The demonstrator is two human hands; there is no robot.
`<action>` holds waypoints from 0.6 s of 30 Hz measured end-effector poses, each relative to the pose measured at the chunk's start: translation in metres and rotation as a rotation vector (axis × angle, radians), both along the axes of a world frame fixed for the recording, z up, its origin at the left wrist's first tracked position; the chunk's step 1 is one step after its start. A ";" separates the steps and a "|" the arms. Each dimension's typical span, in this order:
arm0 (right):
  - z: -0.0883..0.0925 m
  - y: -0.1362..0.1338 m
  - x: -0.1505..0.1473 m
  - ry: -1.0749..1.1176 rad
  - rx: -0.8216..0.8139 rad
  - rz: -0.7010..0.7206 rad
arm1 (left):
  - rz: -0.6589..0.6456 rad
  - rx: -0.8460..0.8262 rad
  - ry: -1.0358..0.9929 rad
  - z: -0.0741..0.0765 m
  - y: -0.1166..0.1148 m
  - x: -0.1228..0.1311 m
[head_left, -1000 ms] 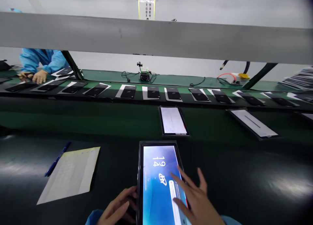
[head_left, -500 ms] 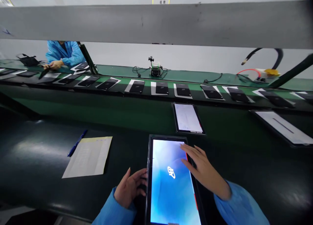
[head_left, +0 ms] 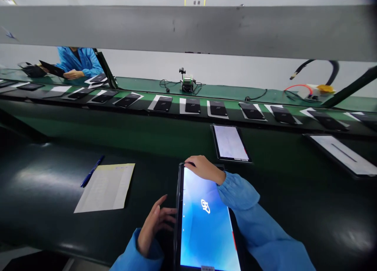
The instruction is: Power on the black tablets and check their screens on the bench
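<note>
A lit tablet [head_left: 207, 231] lies on the dark bench in front of me, its blue screen showing a white logo. My left hand [head_left: 156, 223] is beside its left edge, fingers apart and the fingertips at the rim. My right hand [head_left: 204, 169] reaches across the top of the screen, its fingers bent over the top left corner; part of them is hidden behind the hand. A second tablet [head_left: 230, 142] with a white screen lies just beyond, and a third white-screened tablet [head_left: 344, 154] lies at the right.
On the left are a paper sheet [head_left: 106, 187] and a blue pen [head_left: 92, 171]. Several dark tablets on white sheets line the raised conveyor [head_left: 141, 113] behind. A co-worker in blue [head_left: 81, 63] holds a dark tablet [head_left: 52, 69] at the far left. A grey beam [head_left: 188, 29] spans overhead.
My right hand has moved from the screen's right side to the tablet's top left corner. My left hand stays by the left edge. The co-worker has raised a tablet off the conveyor.
</note>
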State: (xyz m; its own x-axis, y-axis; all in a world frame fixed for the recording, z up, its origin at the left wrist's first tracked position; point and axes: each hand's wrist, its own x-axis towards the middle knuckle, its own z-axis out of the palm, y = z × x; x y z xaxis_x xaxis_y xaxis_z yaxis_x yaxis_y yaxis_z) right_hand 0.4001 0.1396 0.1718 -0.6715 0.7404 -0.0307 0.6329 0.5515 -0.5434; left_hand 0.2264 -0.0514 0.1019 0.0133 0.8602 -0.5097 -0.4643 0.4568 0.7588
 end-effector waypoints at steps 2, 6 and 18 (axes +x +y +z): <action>-0.002 0.002 -0.001 0.039 -0.014 -0.019 | 0.036 0.076 0.088 0.003 -0.003 0.003; -0.005 0.005 -0.001 0.116 -0.039 -0.068 | 0.024 0.200 0.162 -0.001 -0.006 0.011; -0.003 0.002 -0.004 0.161 -0.068 -0.150 | -0.103 0.186 0.322 0.004 0.003 0.047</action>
State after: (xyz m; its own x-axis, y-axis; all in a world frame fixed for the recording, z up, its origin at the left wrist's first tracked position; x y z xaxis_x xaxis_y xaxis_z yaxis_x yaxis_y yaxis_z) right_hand 0.3960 0.1419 0.1688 -0.5547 0.8319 0.0149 0.6067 0.4167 -0.6770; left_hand 0.2733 -0.0487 0.1054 -0.0310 0.9409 -0.3374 -0.1475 0.3295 0.9326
